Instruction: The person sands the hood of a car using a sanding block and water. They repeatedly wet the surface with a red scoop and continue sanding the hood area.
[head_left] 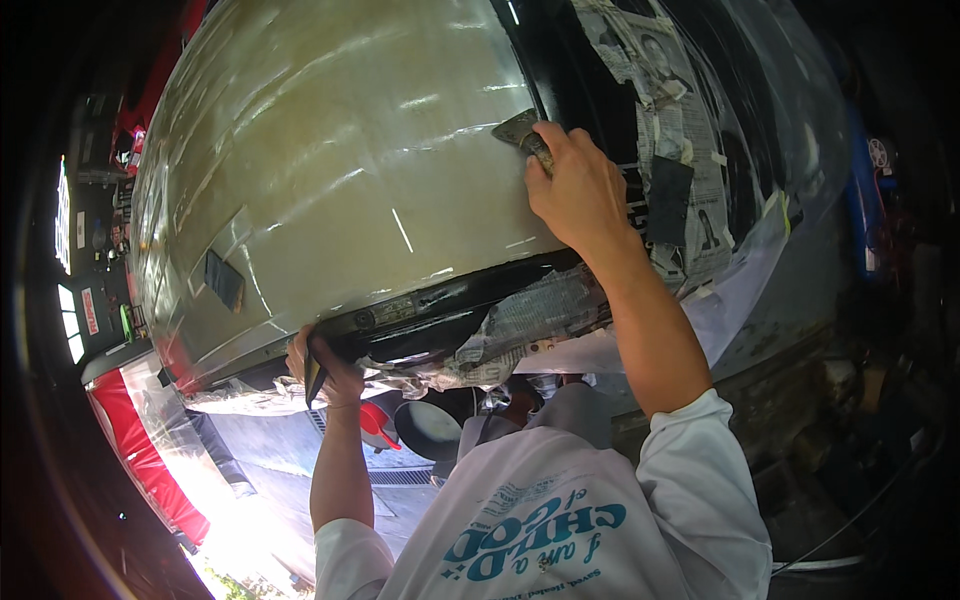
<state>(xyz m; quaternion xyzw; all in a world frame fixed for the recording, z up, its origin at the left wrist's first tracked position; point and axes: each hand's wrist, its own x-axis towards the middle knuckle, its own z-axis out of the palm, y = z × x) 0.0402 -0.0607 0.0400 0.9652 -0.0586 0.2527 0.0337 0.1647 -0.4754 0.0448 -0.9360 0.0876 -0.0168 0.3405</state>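
My right hand is closed around a scraper with a wide flat blade. The blade touches the beige car roof panel close to its dark right edge strip. At the panel's near edge, my left hand is closed on a dark, thin folded sheet that looks like sandpaper. The fingertips of that hand are partly hidden. Another dark sandpaper piece lies on the left of the panel, which looks wet and shiny.
Newspaper masking runs along the near edge and the right side. A dark rectangular piece rests on the right-hand newspaper. Clear plastic sheeting hangs at the right. Below stand a round grey basin and a red dipper.
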